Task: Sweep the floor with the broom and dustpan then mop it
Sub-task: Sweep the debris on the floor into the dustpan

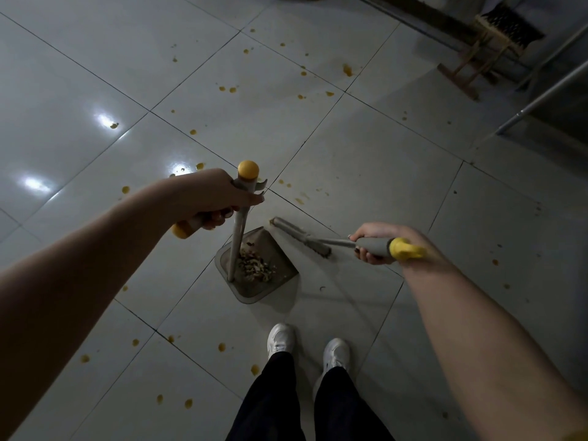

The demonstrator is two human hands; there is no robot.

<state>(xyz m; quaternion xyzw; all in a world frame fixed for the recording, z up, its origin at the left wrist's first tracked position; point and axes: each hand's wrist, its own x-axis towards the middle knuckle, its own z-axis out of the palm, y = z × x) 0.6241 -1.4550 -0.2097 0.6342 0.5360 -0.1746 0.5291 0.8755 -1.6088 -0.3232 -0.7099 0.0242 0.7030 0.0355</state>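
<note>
I am gripping the upright handle of the dustpan (254, 292) with my left hand (216, 198), fingers curling round the grey shaft just below its yellow cap. A second grey piece with a yellow tip is sticking out beneath that hand; I cannot tell what it belongs to. The dustpan is sitting flat on the floor (366, 173) in front of my white shoes (280, 340), and a pile of brown crumbs (256, 267) is lying inside it beside the foot of the handle.

My right hand (378, 241) is clamping the grey grip of the broom (305, 238) next to its yellow end. The brush head is resting on the tiles right at the dustpan's open edge. My two hands are working well apart, one on each tool.

Orange spots (229, 89) are dotting the pale tiles all around. A wooden stool (477, 58) is standing at the far right, with a metal pole (541, 97) slanting near it.
</note>
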